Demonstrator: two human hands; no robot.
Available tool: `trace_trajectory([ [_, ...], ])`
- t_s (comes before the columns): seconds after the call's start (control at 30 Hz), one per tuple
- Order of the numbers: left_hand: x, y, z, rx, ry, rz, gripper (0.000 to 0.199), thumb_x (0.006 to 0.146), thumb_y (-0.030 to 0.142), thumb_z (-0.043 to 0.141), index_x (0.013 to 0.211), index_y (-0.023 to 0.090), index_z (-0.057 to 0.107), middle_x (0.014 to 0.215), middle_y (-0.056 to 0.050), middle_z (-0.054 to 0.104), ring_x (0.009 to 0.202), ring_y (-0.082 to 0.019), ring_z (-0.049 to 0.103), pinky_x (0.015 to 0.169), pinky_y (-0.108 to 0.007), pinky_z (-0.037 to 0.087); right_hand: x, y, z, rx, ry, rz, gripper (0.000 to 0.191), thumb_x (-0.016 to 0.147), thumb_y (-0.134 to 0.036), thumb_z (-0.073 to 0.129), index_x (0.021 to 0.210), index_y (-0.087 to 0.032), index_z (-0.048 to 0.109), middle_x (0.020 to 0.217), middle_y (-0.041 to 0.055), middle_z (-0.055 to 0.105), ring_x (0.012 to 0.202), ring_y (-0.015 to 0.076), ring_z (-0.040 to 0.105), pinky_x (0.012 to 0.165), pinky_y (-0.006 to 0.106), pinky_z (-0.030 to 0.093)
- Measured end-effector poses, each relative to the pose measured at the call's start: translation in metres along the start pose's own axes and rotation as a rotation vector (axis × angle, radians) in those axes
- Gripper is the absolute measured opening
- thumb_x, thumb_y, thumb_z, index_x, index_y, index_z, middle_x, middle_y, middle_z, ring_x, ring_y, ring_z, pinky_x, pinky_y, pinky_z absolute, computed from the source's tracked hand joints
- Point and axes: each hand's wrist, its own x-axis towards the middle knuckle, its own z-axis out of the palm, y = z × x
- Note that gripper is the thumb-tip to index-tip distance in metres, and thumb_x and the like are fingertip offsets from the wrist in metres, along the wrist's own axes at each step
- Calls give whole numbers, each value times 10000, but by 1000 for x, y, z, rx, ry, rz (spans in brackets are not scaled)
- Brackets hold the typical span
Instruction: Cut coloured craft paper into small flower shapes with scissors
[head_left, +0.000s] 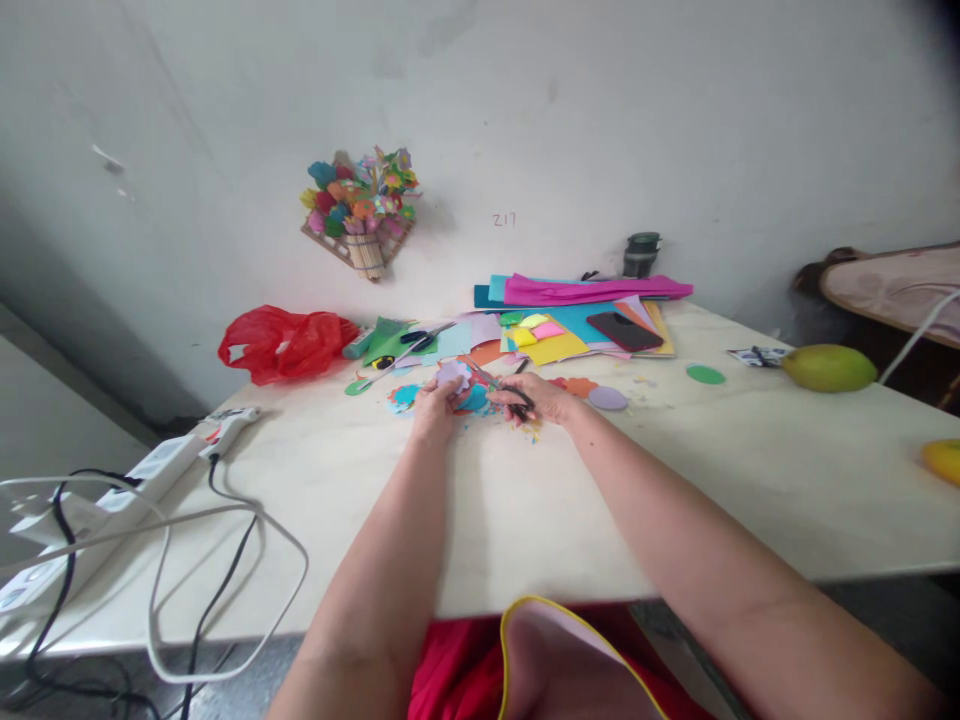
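Note:
Near the middle of the table, my left hand [437,402] pinches a small pale lilac paper piece [454,375] with a scalloped edge. My right hand [541,398] is closed around the dark handles of a pair of scissors [517,398], whose blades point up and left towards the lilac piece. Whether the blades touch it is too small to tell. Beneath and around both hands lie blue and orange cut shapes and small colored scraps. A lilac disc [607,398] and an orange scalloped shape [581,386] rest right of my right hand.
Colored sheets [559,345], a phone [624,331] and a second pair of scissors [420,340] lie behind my hands. A red plastic bag [281,345] is back left. Cables and a power strip [154,470] occupy the left side; a green-yellow fruit [829,368] sits at right.

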Motion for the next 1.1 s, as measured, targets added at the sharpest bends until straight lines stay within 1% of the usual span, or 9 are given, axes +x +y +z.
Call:
trace_trajectory([
  [0.17, 0, 0, 0, -46, -8, -29, 255, 570, 138, 762, 782, 167, 624, 742, -32, 694, 747, -188, 697, 694, -296, 563, 2, 2, 1, -24, -14, -11, 336, 714, -403, 778, 689, -145, 565, 513, 6, 619, 350, 80, 531, 271, 152, 264],
  [0.27, -3, 1, 2, -70, -10, -46, 226, 575, 119, 739, 770, 157, 632, 753, -43, 699, 743, -190, 693, 689, -296, 568, 1, 0, 2, -39, -18, -1, 337, 710, -393, 783, 669, -149, 554, 502, -2, 607, 343, 73, 516, 276, 151, 265],
  [0.37, -6, 3, 3, -49, -42, -71, 197, 576, 113, 734, 742, 140, 629, 745, -48, 688, 748, -189, 697, 725, -295, 565, 0, -2, 3, -49, -15, 0, 334, 709, -386, 787, 666, -150, 554, 497, -9, 600, 341, 68, 506, 281, 148, 270],
  [0.47, -7, 4, 3, -54, -72, -99, 209, 569, 96, 745, 736, 131, 624, 735, -42, 683, 741, -184, 700, 745, -295, 562, 0, -2, 4, -61, -1, 2, 328, 714, -389, 784, 679, -148, 565, 490, -15, 592, 337, 65, 496, 283, 148, 273],
  [0.57, -6, 4, 2, -92, -82, -126, 218, 561, 67, 739, 740, 125, 628, 721, -41, 687, 720, -185, 698, 733, -303, 571, 1, -1, 4, -60, 8, 6, 325, 714, -389, 786, 689, -147, 570, 491, -16, 591, 337, 64, 490, 287, 150, 280],
  [0.83, -6, 2, 1, -124, -98, -138, 263, 562, 48, 736, 795, 123, 641, 748, -33, 706, 707, -182, 705, 709, -289, 593, 6, 6, 1, -74, -19, 8, 331, 746, -406, 765, 727, -148, 559, 514, -29, 594, 350, 52, 494, 301, 145, 295],
  [1.1, -5, 2, 1, -137, -85, -149, 193, 605, 27, 704, 772, 112, 654, 739, -44, 710, 687, -168, 697, 723, -285, 587, 5, 5, 1, -88, -20, 4, 312, 764, -383, 755, 727, -148, 554, 522, -32, 591, 359, 52, 500, 308, 150, 298],
])
